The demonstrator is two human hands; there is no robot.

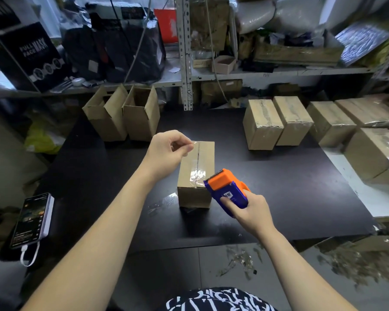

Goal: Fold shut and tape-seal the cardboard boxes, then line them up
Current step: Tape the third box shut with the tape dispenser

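A plain brown cardboard box [189, 194], flaps folded shut, stood at the middle of a matte black tabletop [279, 187]. A strip of glossy clear tape [199, 160] ran along its top seam and wrinkled at the near edge. The person's left hand [166, 149], fingers curled, pinched the tape's far end. The right hand [249, 209] gripped an orange-and-blue plastic tape dispenser [227, 187] just beside the box's near right corner. Bare tabletop lay on every side of the box. Two open boxes [121, 115] stood upright at the back left, and sealed boxes [276, 122] sat side by side at the back right. A phone [30, 218] lay near the left edge. Cluttered metal shelving [185, 52] rose behind.
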